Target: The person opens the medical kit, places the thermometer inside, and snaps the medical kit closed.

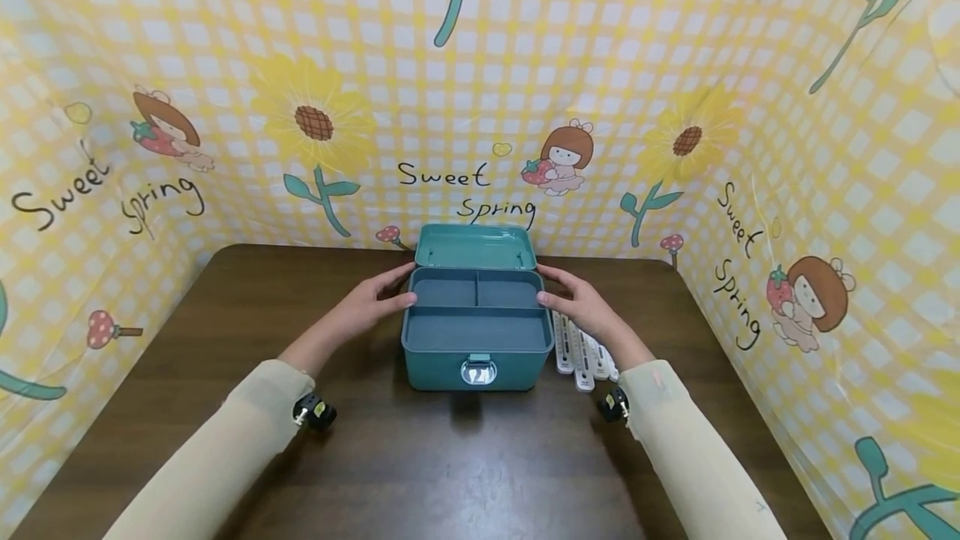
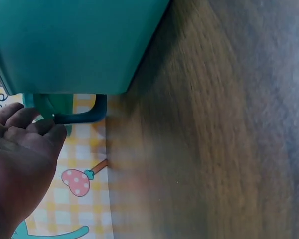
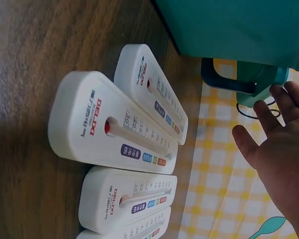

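A teal storage box (image 1: 472, 371) stands on the table with its lid (image 1: 476, 247) tipped back and its clear front latch (image 1: 478, 370) facing me. Inside, the grey-blue compartments (image 1: 446, 291) hold nothing. My left hand (image 1: 365, 300) rests at the box's left side, thumb tip on the upper rim and index finger stretched toward the hinge. Mirroring it, my right hand (image 1: 587, 307) touches the right side with thumb and fingers extended. Behind the box hangs its handle (image 2: 84, 117), close to the left fingertips. Several white thermometers (image 3: 114, 124) lie beneath my right forearm.
The brown wooden table (image 1: 465, 473) ends at a yellow checked cloth (image 1: 375, 132) that rises behind and along both sides. The box's lid is close to the back cloth. Thermometers lie close against the box's right side.
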Demonstrator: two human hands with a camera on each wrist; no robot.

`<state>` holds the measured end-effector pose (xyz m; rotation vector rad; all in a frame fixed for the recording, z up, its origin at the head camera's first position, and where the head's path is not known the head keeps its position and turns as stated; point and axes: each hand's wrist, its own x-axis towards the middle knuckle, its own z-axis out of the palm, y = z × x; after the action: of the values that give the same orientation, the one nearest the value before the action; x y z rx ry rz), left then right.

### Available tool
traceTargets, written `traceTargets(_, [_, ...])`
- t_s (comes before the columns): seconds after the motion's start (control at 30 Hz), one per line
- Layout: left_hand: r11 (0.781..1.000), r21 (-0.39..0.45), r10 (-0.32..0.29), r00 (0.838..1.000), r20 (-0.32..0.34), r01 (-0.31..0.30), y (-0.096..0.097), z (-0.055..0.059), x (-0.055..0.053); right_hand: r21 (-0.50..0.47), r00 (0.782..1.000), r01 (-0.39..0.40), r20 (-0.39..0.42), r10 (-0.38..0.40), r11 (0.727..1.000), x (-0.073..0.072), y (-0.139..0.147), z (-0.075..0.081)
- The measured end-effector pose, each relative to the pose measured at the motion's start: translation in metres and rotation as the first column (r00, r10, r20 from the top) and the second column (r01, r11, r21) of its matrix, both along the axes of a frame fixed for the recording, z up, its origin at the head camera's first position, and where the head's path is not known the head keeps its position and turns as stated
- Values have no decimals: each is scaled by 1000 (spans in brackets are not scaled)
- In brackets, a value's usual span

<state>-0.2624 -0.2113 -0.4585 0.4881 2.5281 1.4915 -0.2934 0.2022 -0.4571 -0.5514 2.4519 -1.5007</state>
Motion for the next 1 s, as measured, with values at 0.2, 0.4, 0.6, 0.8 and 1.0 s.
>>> traceTargets(0.2, [999, 17, 50, 999, -11, -50, 6, 3, 8, 14, 996, 58, -65, -57, 998, 9, -3, 2])
traceTargets(0.4, [989, 20, 149, 989, -20, -149, 14, 10, 18, 37, 977, 122, -183, -113, 992, 15, -5, 5])
traceTargets(0.6, [979, 23, 202, 979, -25, -202, 20, 10, 31, 77, 956, 177, -249, -153, 981, 28, -8, 9])
traceTargets(0.8, [977, 27, 212, 977, -35, -212, 24, 10, 43, 70, 947, 201, -269, -175, 977, 39, -8, 11])
traceTargets(1.0, [979, 55, 196, 980, -34, -194, 28, 10, 58, 42, 931, 226, -303, -203, 973, 50, -4, 12])
